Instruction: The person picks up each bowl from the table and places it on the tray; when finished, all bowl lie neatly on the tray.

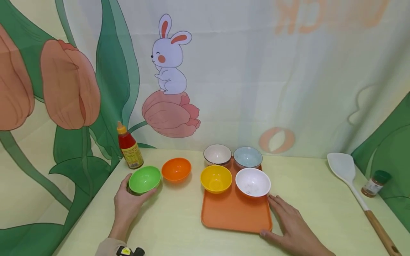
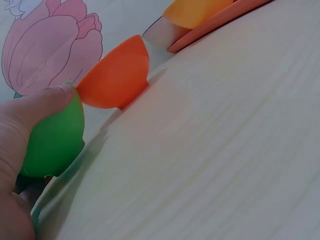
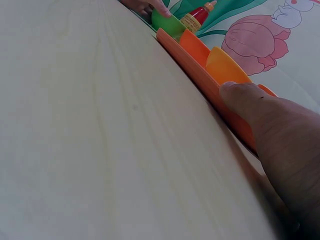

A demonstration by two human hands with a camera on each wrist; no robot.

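My left hand (image 1: pixel 129 204) grips a green bowl (image 1: pixel 145 179) at the table's left side, thumb on the near side of its rim and fingers around the far left. An orange bowl (image 1: pixel 176 170) stands just right of it. My right hand (image 1: pixel 293 224) touches the orange tray (image 1: pixel 235 215) at its near right corner, fingers fairly straight along the right edge and thumb (image 3: pixel 240 97) at the front edge. On the tray are a yellow bowl (image 1: pixel 216 179) and a white bowl (image 1: pixel 253 182). Behind them stand a cream bowl (image 1: pixel 217 155) and a light blue bowl (image 1: pixel 248 157).
A red sauce bottle with a yellow cap (image 1: pixel 130 147) stands behind the green bowl. On the right lie a white spatula with a wooden handle (image 1: pixel 358 193) and a small green-lidded spice jar (image 1: pixel 376 183). A printed curtain (image 1: pixel 224 89) borders the table's back.
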